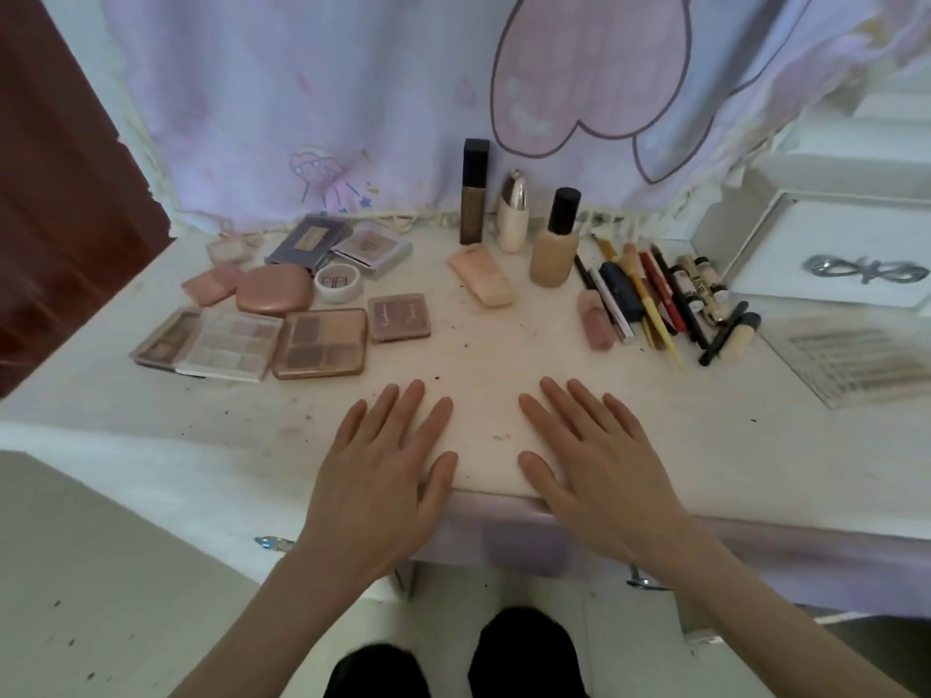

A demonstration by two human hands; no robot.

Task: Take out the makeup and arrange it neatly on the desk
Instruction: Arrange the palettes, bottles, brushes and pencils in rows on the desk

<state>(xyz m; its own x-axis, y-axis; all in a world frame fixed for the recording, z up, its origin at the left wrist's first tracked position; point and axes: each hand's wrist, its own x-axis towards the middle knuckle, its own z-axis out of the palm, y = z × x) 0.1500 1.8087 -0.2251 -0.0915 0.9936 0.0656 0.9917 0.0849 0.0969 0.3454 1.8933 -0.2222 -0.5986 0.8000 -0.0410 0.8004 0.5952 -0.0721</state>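
My left hand (383, 471) and my right hand (594, 466) lie flat, fingers spread, on the front edge of the white desk (504, 355), holding nothing. At the left lie several eyeshadow palettes (322, 344) and compacts (274, 290), with a small white jar (337, 283). Three bottles stand at the back: a tall dark-capped one (474, 192), a cream one with a silver top (513, 211) and a foundation bottle (554, 239). A peach tube (482, 275) lies in front of them. Several pencils, pens and lip tubes (660, 299) lie side by side at the right.
A pale purple printed cloth (312, 103) hangs behind the desk. A white box with a silver bow (836, 254) and a clear lash case (856, 360) sit at the right. A lilac drawer front (514, 541) is below the desk edge. My dark-clad knees (524, 652) show underneath.
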